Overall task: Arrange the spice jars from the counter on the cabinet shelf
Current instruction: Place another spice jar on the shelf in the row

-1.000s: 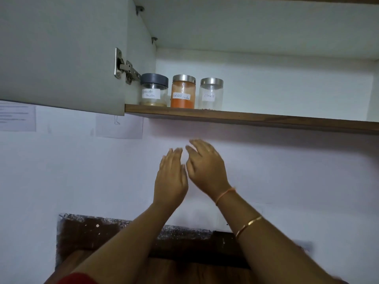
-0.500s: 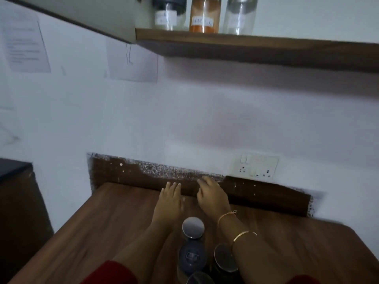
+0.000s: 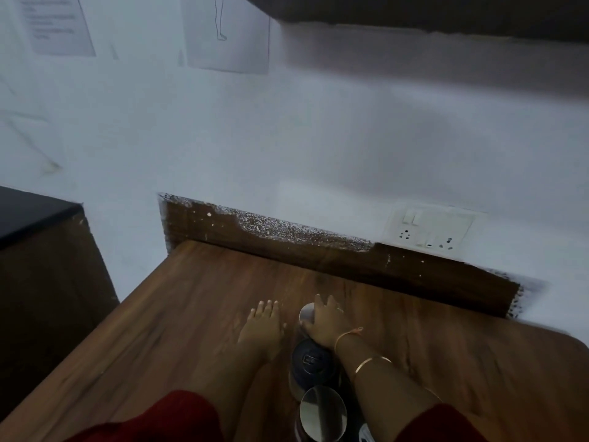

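Three spice jars stand in a row on the wooden counter [image 3: 191, 314], close to me. The farthest one, a silver-lidded jar [image 3: 305, 313], is half covered by my right hand [image 3: 326, 322], whose fingers and thumb curl around its lid from above. Behind it toward me stand a dark-lidded jar [image 3: 310, 362] and a second silver-lidded jar [image 3: 322, 413] at the bottom edge. To the left of the jars, my left hand [image 3: 263, 325] lies flat above the counter with its fingers stretched out and holds nothing. Only the dark underside of the cabinet shelf [image 3: 414, 11] shows at the top.
A dark wooden backsplash [image 3: 318, 253] runs along the counter's far edge under a white wall. A white switch and socket plate [image 3: 430, 229] sits on the wall at the right. A black-topped unit [image 3: 32, 215] stands to the left. Papers [image 3: 226, 30] hang on the wall.
The view has dropped from the shelf to the counter. Both hands came down from below the shelf. My right hand pulled back onto the farthest silver-lidded jar; the left hand settled beside it.
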`<state>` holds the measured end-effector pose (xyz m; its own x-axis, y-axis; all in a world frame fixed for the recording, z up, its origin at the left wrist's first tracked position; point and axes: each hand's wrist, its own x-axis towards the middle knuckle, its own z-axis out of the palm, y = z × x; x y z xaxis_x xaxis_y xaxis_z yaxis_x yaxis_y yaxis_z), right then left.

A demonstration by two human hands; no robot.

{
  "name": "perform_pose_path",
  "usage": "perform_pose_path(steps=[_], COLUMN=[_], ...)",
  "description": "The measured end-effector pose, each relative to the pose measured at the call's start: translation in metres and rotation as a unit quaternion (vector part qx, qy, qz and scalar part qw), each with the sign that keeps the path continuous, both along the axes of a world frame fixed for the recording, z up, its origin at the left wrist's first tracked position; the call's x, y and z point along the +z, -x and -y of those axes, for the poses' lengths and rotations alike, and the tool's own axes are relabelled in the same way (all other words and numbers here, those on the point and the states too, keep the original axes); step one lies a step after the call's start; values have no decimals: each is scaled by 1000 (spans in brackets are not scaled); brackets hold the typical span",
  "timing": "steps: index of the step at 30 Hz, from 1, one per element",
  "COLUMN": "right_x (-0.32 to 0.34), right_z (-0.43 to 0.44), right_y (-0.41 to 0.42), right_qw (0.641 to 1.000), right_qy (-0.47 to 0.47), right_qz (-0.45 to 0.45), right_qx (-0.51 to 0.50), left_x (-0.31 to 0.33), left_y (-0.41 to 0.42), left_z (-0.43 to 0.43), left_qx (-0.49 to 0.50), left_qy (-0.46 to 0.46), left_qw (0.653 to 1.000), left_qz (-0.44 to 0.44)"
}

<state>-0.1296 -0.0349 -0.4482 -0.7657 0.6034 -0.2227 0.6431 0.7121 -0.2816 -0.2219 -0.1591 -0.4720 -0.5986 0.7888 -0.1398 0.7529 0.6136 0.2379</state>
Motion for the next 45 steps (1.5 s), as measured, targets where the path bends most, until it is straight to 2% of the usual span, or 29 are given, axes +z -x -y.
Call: perform_pose_path(steps=[10,15,18,20,21,23,25,29,31,37,41,45], right_x=[-15,-15,-6,6,13,32,53,97,118,172,203,224], right_z=[-8,-16,-22,-30,-34,-41,-45,-43,-40,-30,-23,-18], right_y=[12,13,17,20,23,25,25,18,12,-5,-14,-19], right_qw=[1000,991,971,964,962,956,948,929,922,882,839,790], right_qy=[15,64,108,119,131,163,186,206,216,234,230,196], right_qz=[-10,-89,-166,-193,-202,-216,-241,-305,-320,-405,-487,-579], right_qx=[-21,-79,-138,-138,-131,-111,-90,-41,-9,49,78,57], left_x=[-1,-4,0,8,13,24,36,54,61,97,124,157], left_y=[15,18,17,17,17,16,15,17,19,12,2,-14], left_z=[-11,-14,-19,-25,-29,-36,-42,-48,-50,-53,-53,-51], left_qx=[70,101,150,202,230,263,274,258,219,114,26,-40], left_qy=[-107,-122,-161,-208,-237,-301,-344,-384,-408,-408,-412,-418], left_qw=[988,978,955,918,886,803,730,553,500,425,393,382], left_qz=[86,137,200,270,324,441,523,692,732,800,821,823])
